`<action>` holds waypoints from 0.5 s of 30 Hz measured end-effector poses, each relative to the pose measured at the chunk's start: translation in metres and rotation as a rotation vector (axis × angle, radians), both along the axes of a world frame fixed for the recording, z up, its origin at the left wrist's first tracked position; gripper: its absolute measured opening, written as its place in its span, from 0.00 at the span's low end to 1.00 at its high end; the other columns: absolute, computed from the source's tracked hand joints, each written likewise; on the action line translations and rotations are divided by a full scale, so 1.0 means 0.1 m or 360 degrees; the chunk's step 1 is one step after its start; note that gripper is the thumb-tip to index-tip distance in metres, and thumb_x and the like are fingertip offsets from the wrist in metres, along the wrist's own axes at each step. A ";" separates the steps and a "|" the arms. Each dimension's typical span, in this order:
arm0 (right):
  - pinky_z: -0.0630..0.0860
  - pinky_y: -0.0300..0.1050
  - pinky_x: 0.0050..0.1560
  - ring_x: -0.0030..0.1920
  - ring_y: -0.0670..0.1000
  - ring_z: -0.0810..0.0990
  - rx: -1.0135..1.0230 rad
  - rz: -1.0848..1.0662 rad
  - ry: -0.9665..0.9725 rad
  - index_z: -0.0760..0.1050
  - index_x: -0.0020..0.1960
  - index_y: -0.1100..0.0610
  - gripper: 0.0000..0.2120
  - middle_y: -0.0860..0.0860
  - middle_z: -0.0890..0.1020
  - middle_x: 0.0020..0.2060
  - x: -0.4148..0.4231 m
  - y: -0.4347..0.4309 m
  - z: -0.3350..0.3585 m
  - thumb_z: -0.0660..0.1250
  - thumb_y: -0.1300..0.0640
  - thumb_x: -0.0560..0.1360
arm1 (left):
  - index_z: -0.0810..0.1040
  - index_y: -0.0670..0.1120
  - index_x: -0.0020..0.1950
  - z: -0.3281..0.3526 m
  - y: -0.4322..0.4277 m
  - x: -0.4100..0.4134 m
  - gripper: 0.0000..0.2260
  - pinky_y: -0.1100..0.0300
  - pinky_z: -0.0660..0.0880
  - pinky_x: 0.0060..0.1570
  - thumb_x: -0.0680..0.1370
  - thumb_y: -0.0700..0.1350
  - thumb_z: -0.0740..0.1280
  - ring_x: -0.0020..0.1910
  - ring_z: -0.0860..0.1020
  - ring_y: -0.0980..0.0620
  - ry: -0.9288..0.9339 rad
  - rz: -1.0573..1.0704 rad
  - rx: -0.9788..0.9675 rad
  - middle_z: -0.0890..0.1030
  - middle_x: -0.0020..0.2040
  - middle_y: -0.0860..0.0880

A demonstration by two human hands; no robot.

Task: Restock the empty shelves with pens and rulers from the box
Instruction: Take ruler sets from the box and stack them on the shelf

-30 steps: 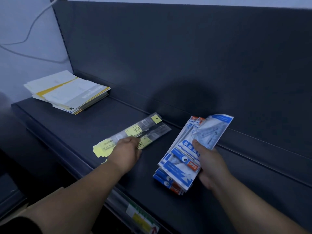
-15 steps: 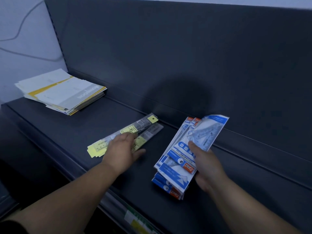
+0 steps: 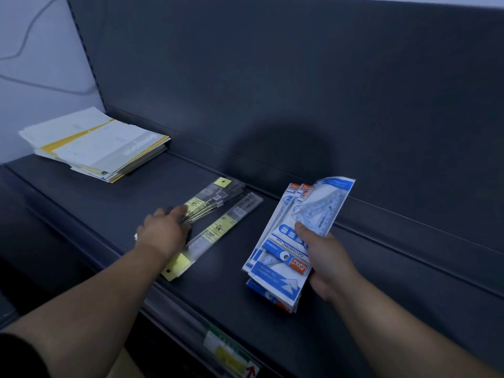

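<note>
Evidently early on, a few clear ruler packs [image 3: 226,214] lie on the shelf [image 3: 109,203] where the left hand [image 3: 163,233] grips them, the right hand [image 3: 327,257] clutches unshelved blue geometry sets [image 3: 286,246], and no pens show.

Worn on the head, looking forward and steeply down from just in front of the dark shelf [image 3: 114,203], near enough for both forearms to run in from the bottom corners. Wide-angled, taking in the left hand [image 3: 162,233] at the ruler packs [image 3: 234,214] left of centre, the right hand [image 3: 327,257] gripping the blue-and-white packs [image 3: 283,249] right of centre, the paper stack [image 3: 92,143] far left, the back panel [image 3: 272,77] filling the upper half and the label rail [image 3: 185,323] along the lower edge.
</note>
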State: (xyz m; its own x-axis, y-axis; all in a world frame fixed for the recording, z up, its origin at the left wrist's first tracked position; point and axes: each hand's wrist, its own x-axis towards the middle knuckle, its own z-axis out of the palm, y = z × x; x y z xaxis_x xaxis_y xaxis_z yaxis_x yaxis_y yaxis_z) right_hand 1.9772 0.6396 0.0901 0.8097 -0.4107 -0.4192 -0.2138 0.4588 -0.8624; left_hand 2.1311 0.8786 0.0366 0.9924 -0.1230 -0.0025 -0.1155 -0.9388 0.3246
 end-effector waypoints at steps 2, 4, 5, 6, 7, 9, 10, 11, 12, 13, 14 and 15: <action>0.82 0.62 0.44 0.41 0.59 0.86 0.0002 0.0010 0.0004 0.75 0.56 0.56 0.07 0.57 0.86 0.43 -0.03 0.00 0.01 0.67 0.56 0.79 | 0.64 0.58 0.74 0.01 0.01 -0.02 0.21 0.46 0.66 0.66 0.80 0.57 0.59 0.68 0.66 0.39 0.0012 -0.0028 -0.0037 0.68 0.71 0.46; 0.82 0.61 0.43 0.41 0.59 0.86 0.0001 -0.0002 0.0007 0.75 0.56 0.56 0.07 0.57 0.86 0.43 -0.07 -0.01 0.01 0.67 0.57 0.79 | 0.64 0.58 0.74 0.02 0.04 -0.01 0.21 0.45 0.67 0.65 0.80 0.56 0.59 0.67 0.66 0.40 0.0011 -0.0064 -0.0012 0.69 0.70 0.47; 0.82 0.61 0.43 0.41 0.59 0.86 -0.0002 -0.0006 0.0008 0.75 0.56 0.56 0.07 0.58 0.86 0.43 -0.08 -0.02 0.00 0.67 0.57 0.79 | 0.65 0.58 0.73 0.02 0.05 -0.01 0.21 0.45 0.68 0.64 0.80 0.56 0.60 0.67 0.67 0.40 0.0011 -0.0073 -0.0012 0.70 0.69 0.47; 0.82 0.61 0.43 0.41 0.59 0.86 -0.0003 -0.0004 0.0005 0.75 0.56 0.57 0.08 0.58 0.86 0.43 -0.10 -0.03 0.01 0.67 0.57 0.78 | 0.66 0.58 0.72 0.03 0.06 -0.01 0.21 0.45 0.68 0.64 0.80 0.55 0.61 0.66 0.68 0.40 0.0009 -0.0078 -0.0038 0.72 0.68 0.46; 0.82 0.60 0.42 0.41 0.59 0.86 -0.0001 -0.0002 0.0002 0.75 0.56 0.57 0.08 0.58 0.86 0.43 -0.11 -0.03 0.01 0.67 0.57 0.78 | 0.68 0.58 0.72 0.03 0.06 -0.01 0.20 0.45 0.69 0.64 0.79 0.54 0.62 0.65 0.69 0.40 0.0008 -0.0081 -0.0080 0.73 0.67 0.46; 0.82 0.59 0.42 0.41 0.58 0.86 0.0003 -0.0004 -0.0001 0.75 0.56 0.56 0.08 0.58 0.86 0.43 -0.13 -0.04 0.02 0.67 0.57 0.79 | 0.69 0.58 0.70 0.03 0.07 -0.02 0.20 0.46 0.70 0.63 0.78 0.53 0.65 0.64 0.71 0.40 0.0011 -0.0098 -0.0139 0.75 0.65 0.45; 0.82 0.60 0.42 0.41 0.59 0.86 0.0001 -0.0004 -0.0003 0.75 0.57 0.57 0.08 0.58 0.86 0.44 -0.14 -0.04 0.02 0.67 0.57 0.79 | 0.70 0.58 0.70 0.03 0.08 -0.02 0.21 0.47 0.70 0.63 0.77 0.52 0.66 0.63 0.71 0.40 0.0015 -0.0117 -0.0151 0.75 0.64 0.45; 0.82 0.60 0.43 0.42 0.59 0.86 -0.0001 -0.0001 -0.0006 0.75 0.57 0.57 0.08 0.58 0.86 0.44 -0.14 -0.04 0.02 0.67 0.57 0.79 | 0.69 0.58 0.70 0.04 0.09 -0.02 0.22 0.48 0.71 0.62 0.77 0.52 0.67 0.63 0.72 0.41 0.0025 -0.0145 -0.0158 0.76 0.64 0.45; 0.82 0.61 0.43 0.42 0.60 0.86 -0.0002 0.0002 -0.0008 0.75 0.58 0.57 0.09 0.58 0.86 0.45 -0.15 -0.04 0.02 0.67 0.57 0.79 | 0.69 0.58 0.71 0.05 0.10 -0.02 0.23 0.49 0.71 0.61 0.77 0.53 0.67 0.63 0.72 0.41 0.0038 -0.0180 -0.0155 0.76 0.64 0.46; 0.82 0.61 0.43 0.42 0.60 0.86 -0.0001 0.0003 -0.0011 0.75 0.58 0.57 0.09 0.58 0.86 0.45 -0.16 -0.04 0.02 0.67 0.57 0.79 | 0.67 0.58 0.72 0.05 0.11 -0.02 0.24 0.49 0.72 0.60 0.76 0.55 0.68 0.63 0.73 0.42 0.0050 -0.0217 -0.0139 0.76 0.65 0.46; 0.82 0.60 0.43 0.42 0.60 0.86 0.0000 0.0000 -0.0012 0.75 0.59 0.57 0.09 0.59 0.86 0.45 -0.17 -0.04 0.02 0.67 0.57 0.79 | 0.66 0.58 0.72 0.06 0.12 -0.03 0.26 0.49 0.72 0.59 0.75 0.58 0.68 0.63 0.73 0.42 0.0051 -0.0247 -0.0107 0.75 0.65 0.46; 0.82 0.60 0.41 0.42 0.59 0.86 0.0001 -0.0005 -0.0009 0.75 0.59 0.57 0.09 0.59 0.86 0.45 -0.17 -0.04 0.02 0.67 0.57 0.79 | 0.65 0.59 0.73 0.07 0.11 -0.03 0.28 0.48 0.73 0.59 0.75 0.61 0.67 0.63 0.73 0.43 0.0043 -0.0262 -0.0070 0.75 0.65 0.47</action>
State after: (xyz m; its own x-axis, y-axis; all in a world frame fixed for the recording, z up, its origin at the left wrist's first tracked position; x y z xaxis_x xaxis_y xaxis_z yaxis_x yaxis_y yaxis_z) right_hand 1.9599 0.6352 0.0919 0.8108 -0.4130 -0.4148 -0.2075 0.4599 -0.8634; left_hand 2.1284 0.8900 0.0432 0.9585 -0.2845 -0.0199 -0.2573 -0.8927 0.3700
